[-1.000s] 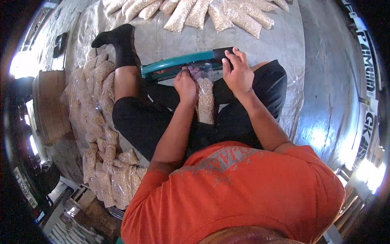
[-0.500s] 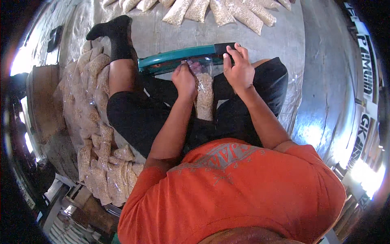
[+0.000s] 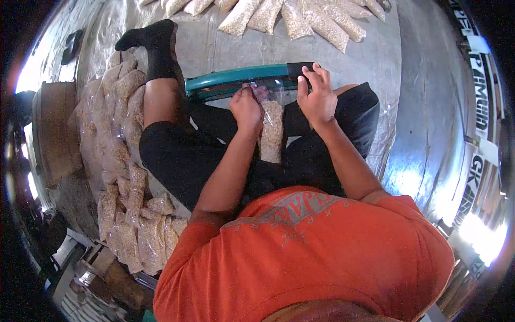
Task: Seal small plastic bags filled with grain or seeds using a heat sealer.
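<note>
A clear plastic bag (image 3: 272, 131) of pale, puffed-looking pieces stands upright between my thighs, filled over most of its length. Its empty top reaches up to a long teal hand sealer (image 3: 236, 73) with a black end, lying crosswise over my legs. My left hand (image 3: 247, 110) is closed on the bag's upper left edge, close to the sealer. At the sealer's black right end rests my right hand (image 3: 319, 99), its fingers stretched and apart, holding nothing. The bag's top edge is partly hidden at the sealer.
Several filled bags (image 3: 289, 19) lie fanned out on the grey sheet (image 3: 209, 48) at the far side. A big heap of filled bags (image 3: 126, 145) is at my left, beside my outstretched leg. A brown carton (image 3: 59, 134) stands beyond that heap.
The whole view has shifted slightly. Both hands keep their places, the left on the bag and the right at the sealer's black end.
</note>
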Tool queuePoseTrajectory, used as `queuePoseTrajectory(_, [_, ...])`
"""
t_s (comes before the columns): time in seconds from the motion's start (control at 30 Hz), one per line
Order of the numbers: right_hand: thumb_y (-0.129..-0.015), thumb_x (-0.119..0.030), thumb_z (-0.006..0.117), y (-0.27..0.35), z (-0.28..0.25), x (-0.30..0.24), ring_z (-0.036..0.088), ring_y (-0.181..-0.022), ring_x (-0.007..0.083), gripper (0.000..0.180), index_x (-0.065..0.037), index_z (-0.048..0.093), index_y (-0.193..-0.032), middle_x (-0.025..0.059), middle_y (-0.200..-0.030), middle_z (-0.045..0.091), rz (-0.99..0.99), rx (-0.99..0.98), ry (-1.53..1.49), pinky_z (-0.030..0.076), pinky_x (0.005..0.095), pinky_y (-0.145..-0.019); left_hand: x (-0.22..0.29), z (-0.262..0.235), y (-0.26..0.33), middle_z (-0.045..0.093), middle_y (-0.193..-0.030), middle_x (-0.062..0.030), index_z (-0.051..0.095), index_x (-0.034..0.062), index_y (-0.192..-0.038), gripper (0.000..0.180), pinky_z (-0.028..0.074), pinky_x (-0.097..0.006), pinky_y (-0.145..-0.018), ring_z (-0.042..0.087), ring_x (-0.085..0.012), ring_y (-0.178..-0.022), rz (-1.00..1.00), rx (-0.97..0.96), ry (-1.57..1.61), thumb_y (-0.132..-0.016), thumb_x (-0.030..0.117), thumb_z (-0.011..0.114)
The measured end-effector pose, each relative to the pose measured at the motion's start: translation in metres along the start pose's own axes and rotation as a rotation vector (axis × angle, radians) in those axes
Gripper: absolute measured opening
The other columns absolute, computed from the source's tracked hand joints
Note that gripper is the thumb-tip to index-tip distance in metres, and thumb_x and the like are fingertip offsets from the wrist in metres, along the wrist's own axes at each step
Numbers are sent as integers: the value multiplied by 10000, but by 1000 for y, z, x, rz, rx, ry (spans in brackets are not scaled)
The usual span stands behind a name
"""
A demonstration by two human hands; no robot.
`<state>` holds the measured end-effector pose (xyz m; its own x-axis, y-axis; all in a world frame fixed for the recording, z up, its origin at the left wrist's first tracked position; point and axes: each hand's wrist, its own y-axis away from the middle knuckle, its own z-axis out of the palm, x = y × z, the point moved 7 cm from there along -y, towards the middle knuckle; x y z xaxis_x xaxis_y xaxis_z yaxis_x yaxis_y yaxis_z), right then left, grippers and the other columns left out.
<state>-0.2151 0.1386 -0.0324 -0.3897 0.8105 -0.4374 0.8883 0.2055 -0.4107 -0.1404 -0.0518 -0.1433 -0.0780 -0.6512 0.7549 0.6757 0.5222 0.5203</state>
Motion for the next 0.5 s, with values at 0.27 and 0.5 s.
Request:
queuePoseTrajectory(0.27, [-941, -226, 693, 0, 0, 1, 683, -1125, 337, 249, -112, 719, -1161, 143, -1277, 624, -32, 3, -14, 616, 424, -827, 1, 4, 3, 736, -914, -201, 627, -62, -1027, 289, 589, -381, -732, 720, -265, -777, 11, -26, 27, -1083, 176, 474])
queuePoseTrajectory(0.5, [-948, -221, 693, -5, -3, 0, 673, -1131, 343, 248, -108, 712, -1168, 152, -1279, 626, -38, -12, -14, 615, 430, -823, 5, 7, 4, 742, -940, -209, 628, -62, -1045, 263, 590, -388, -753, 723, -269, -797, 31, -7, -22, -1065, 152, 475])
